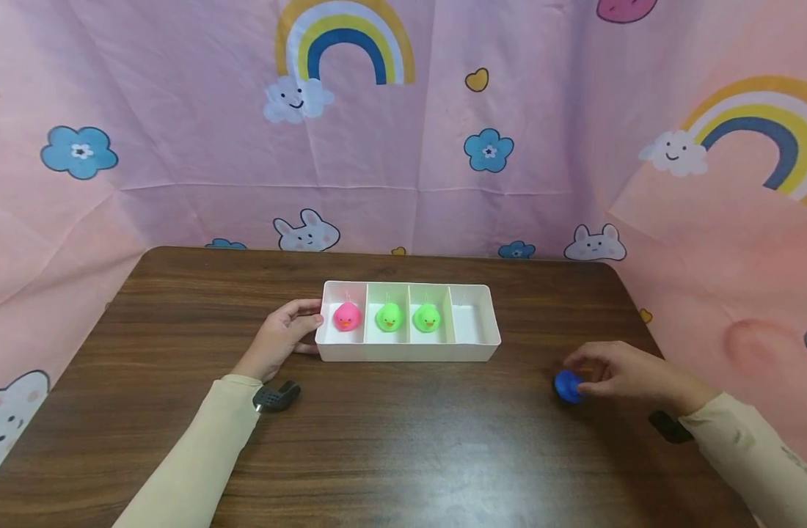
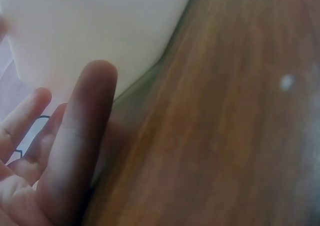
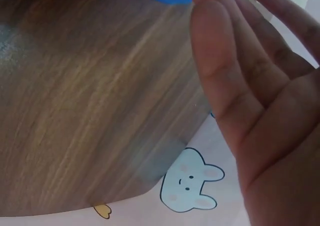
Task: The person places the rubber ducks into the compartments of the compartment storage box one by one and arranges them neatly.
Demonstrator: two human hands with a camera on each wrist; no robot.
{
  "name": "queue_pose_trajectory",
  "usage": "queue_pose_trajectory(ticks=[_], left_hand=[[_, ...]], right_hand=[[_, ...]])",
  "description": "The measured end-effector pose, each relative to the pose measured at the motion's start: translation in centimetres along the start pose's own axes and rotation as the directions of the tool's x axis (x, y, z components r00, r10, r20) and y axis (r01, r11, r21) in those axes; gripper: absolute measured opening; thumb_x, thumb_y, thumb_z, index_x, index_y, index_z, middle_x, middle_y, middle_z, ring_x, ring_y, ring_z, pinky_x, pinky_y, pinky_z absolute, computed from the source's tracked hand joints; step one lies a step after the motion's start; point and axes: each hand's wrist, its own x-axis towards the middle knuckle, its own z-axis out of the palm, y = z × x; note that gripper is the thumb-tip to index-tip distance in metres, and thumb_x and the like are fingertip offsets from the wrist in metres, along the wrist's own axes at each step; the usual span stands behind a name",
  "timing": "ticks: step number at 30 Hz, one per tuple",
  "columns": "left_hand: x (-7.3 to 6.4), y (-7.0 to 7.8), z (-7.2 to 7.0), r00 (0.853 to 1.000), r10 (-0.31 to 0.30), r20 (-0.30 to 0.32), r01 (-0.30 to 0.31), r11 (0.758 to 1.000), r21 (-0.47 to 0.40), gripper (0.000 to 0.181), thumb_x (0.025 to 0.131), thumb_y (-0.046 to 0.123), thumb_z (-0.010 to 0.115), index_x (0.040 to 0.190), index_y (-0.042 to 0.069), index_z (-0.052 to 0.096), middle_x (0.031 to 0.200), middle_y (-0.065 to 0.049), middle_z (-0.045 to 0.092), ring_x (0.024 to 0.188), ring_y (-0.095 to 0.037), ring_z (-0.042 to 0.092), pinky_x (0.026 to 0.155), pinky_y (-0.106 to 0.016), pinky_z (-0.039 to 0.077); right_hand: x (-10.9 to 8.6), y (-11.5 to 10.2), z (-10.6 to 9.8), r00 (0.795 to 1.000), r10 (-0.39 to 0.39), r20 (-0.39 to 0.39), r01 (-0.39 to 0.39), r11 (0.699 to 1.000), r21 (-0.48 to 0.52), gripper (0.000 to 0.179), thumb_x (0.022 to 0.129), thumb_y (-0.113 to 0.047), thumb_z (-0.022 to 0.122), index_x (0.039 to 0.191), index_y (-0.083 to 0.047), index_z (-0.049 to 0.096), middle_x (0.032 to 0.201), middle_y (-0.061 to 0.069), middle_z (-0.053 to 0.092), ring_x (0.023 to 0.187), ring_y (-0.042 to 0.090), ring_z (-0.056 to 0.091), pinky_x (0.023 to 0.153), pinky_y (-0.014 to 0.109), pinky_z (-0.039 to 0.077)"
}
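A white four-compartment box (image 1: pixel 406 353) stands on the table. From the left, its compartments hold a pink rubber duck (image 1: pixel 347 317), a green duck (image 1: pixel 389 317) and another green duck (image 1: pixel 427 318); the rightmost compartment shows only its white inside. My left hand (image 1: pixel 281 337) touches the box's left end with extended fingers, also seen against the white wall in the left wrist view. Right of the box, my right hand (image 1: pixel 624 374) pinches a small round blue object (image 1: pixel 567 386) between thumb and fingers, close to the tabletop. Only its lower edge shows in the right wrist view, so its kind is unclear.
The brown wooden table (image 1: pixel 403 440) has rounded far corners. A pink cloth (image 1: pixel 377 161) with rainbows, flowers and rabbits hangs behind it and along the sides. Dark bands circle both wrists.
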Motion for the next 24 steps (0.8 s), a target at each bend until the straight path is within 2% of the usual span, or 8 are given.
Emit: queue_pose_trajectory(ticks=[4, 8, 16, 21, 24], left_hand=[[0.1, -0.1, -0.2, 1.0, -0.004, 0.001, 0.004, 1.0, 0.014, 0.058, 0.103, 0.033, 0.066, 0.149, 0.003, 0.048, 0.145, -0.022, 0.05, 0.107, -0.021, 0.068, 0.084, -0.039, 0.063], [0.1, -0.1, -0.2, 1.0, -0.004, 0.003, 0.004, 1.0, 0.017, 0.058, 0.103, 0.034, 0.066, 0.149, 0.003, 0.048, 0.145, -0.022, 0.05, 0.107, -0.022, 0.068, 0.085, -0.038, 0.063], [0.0, -0.3, -0.3, 1.0, -0.02, -0.004, 0.02, 1.0, 0.012, 0.057, 0.103, 0.035, 0.066, 0.148, 0.005, 0.049, 0.145, -0.021, 0.051, 0.111, -0.025, 0.067, 0.085, -0.038, 0.063], [0.2, -0.4, -0.3, 1.0, -0.009, 0.004, 0.009, 1.0, -0.005, 0.057, 0.103, 0.033, 0.066, 0.148, 0.003, 0.048, 0.146, -0.022, 0.05, 0.11, -0.025, 0.067, 0.084, -0.039, 0.064], [0.2, -0.4, -0.2, 1.0, -0.004, 0.008, 0.004, 1.0, -0.009, 0.056, 0.103, 0.032, 0.066, 0.147, 0.003, 0.048, 0.145, -0.024, 0.051, 0.11, -0.025, 0.068, 0.084, -0.039, 0.064]], right_hand=[[0.2, 0.1, 0.6, 0.999, -0.027, 0.026, 0.027, 1.0, -0.01, 0.031, 0.095, -0.021, 0.076, 0.122, -0.009, 0.067, 0.108, 0.001, 0.067, 0.085, 0.007, 0.061, 0.069, 0.025, 0.056], [0.5, 0.2, 1.2, 0.999, -0.049, 0.012, 0.049, 0.997, -0.056, 0.024, 0.095, -0.014, 0.075, 0.119, -0.01, 0.069, 0.107, -0.002, 0.066, 0.084, 0.005, 0.058, 0.068, 0.023, 0.055], [1.5, 0.3, 1.4, 0.997, 0.027, -0.076, -0.036, 0.993, -0.116, 0.017, 0.096, -0.016, 0.074, 0.113, -0.013, 0.071, 0.104, -0.007, 0.066, 0.087, 0.005, 0.057, 0.072, 0.024, 0.054], [1.7, 0.4, 1.5, 0.995, 0.072, -0.065, -0.079, 0.989, -0.126, 0.023, 0.094, -0.018, 0.076, 0.116, -0.016, 0.069, 0.109, -0.005, 0.064, 0.092, 0.011, 0.059, 0.076, 0.024, 0.056], [1.7, 0.6, 1.6, 0.997, 0.048, -0.06, -0.057, 0.987, -0.151, 0.028, 0.092, -0.013, 0.078, 0.117, -0.015, 0.066, 0.112, -0.002, 0.062, 0.095, 0.014, 0.06, 0.078, 0.027, 0.058]])
